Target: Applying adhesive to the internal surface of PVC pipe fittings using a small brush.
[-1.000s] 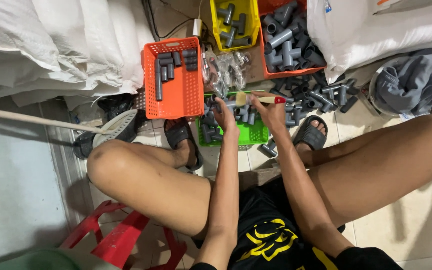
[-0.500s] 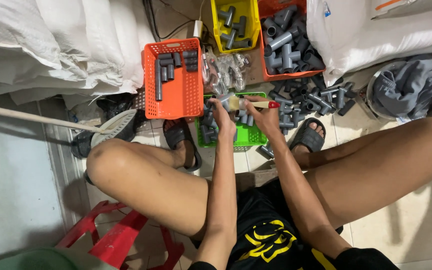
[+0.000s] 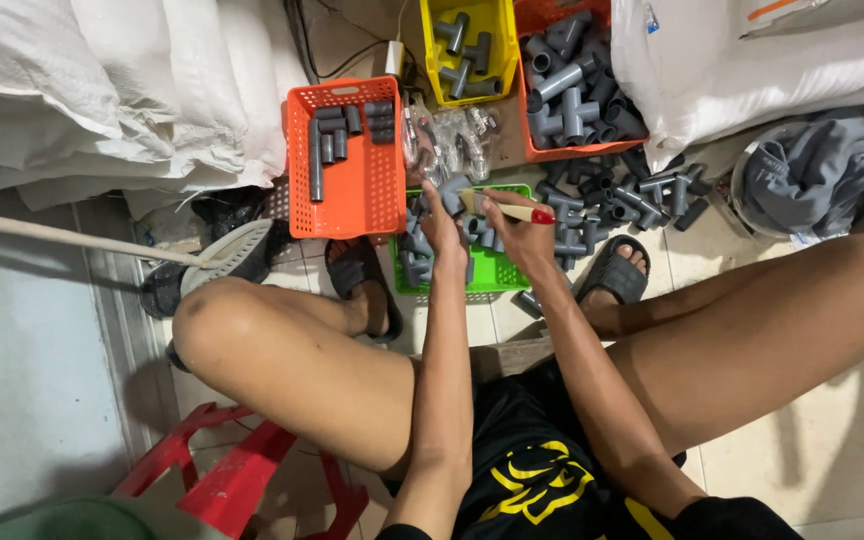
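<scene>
My left hand (image 3: 441,226) holds a grey pipe fitting (image 3: 452,192) up over the green basket (image 3: 497,272). My right hand (image 3: 518,232) grips a small brush (image 3: 504,208) with a wooden handle and a red end; its bristles touch the fitting. More grey fittings lie in the green basket under both hands. I sit low with my knees spread and my sandalled feet on either side of the basket.
An orange basket (image 3: 350,190) with grey pipe pieces stands at the left, a yellow bin (image 3: 504,40) and an orange bin (image 3: 536,152) of fittings behind. Loose fittings (image 3: 632,195) lie on the floor at right. White sacks (image 3: 112,80), a grey cloth (image 3: 812,180) and a red stool (image 3: 242,480) surround me.
Both hands stayed over the green basket; the brush has shifted slightly against the fitting. The view has moved only a little.
</scene>
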